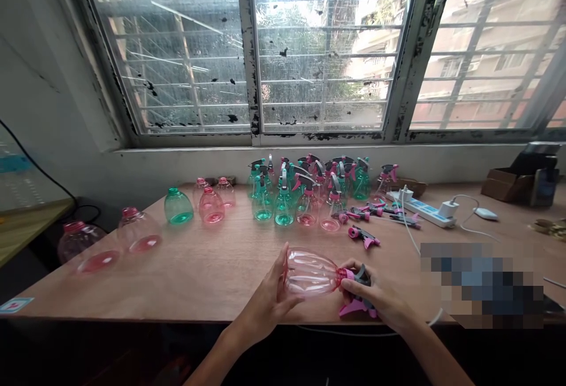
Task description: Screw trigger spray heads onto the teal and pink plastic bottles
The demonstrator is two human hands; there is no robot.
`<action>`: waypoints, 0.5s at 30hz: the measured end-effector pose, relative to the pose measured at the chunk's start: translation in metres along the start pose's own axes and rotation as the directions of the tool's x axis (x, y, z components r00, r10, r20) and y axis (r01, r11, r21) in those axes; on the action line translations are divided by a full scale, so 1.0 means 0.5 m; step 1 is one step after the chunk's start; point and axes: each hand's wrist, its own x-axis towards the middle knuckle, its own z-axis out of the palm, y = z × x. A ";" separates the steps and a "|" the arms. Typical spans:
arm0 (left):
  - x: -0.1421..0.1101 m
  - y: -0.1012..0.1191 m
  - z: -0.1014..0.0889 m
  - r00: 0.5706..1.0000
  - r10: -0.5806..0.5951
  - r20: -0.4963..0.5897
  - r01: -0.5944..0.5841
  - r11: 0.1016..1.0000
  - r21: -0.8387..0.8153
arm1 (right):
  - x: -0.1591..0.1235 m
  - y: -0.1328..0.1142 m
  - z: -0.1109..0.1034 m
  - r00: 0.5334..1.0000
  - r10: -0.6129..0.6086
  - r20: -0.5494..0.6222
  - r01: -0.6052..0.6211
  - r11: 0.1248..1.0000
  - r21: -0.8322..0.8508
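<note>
A clear pink spray bottle (309,272) lies on its side in the air over the table's front edge, its base to the left and its neck to the right. My left hand (275,292) is wrapped round the base end. At the neck, the fingers of my right hand (371,292) are closed on the pink and black spray head (356,300), which sits against the bottle's mouth. Whether it is fully screwed on cannot be made out. Beyond my hands, several loose pink and black spray heads (365,237) lie on the table.
Several green and pink bottles with spray heads (283,203) stand near the window wall. Headless bottles, one green (178,207), others pink (140,231), stand at the left. A white power strip (422,209) with cables, a white mouse (486,214) and a cardboard box (504,184) are at the right.
</note>
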 end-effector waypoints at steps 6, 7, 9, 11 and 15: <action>-0.006 0.004 0.001 1.000 -0.019 -0.007 0.019 0.999 0.032 | 0.003 0.000 -0.002 1.000 -0.003 0.013 0.003 1.000 -0.016; -0.007 0.006 0.002 1.000 -0.026 -0.005 0.027 0.999 0.020 | 0.004 0.002 -0.003 1.000 -0.001 0.013 0.001 1.000 -0.027; -0.009 0.009 0.003 0.999 -0.038 0.004 0.038 0.999 -0.015 | 0.005 0.005 -0.005 1.000 0.007 0.015 -0.007 0.999 -0.044; -0.010 0.012 0.003 0.999 -0.042 0.017 0.043 0.998 -0.047 | 0.006 0.007 -0.005 1.000 0.009 0.016 -0.009 0.999 -0.031; -0.010 0.011 0.002 1.000 -0.003 0.008 0.003 1.000 -0.015 | 0.006 0.000 0.001 1.000 0.002 0.001 -0.002 1.000 0.031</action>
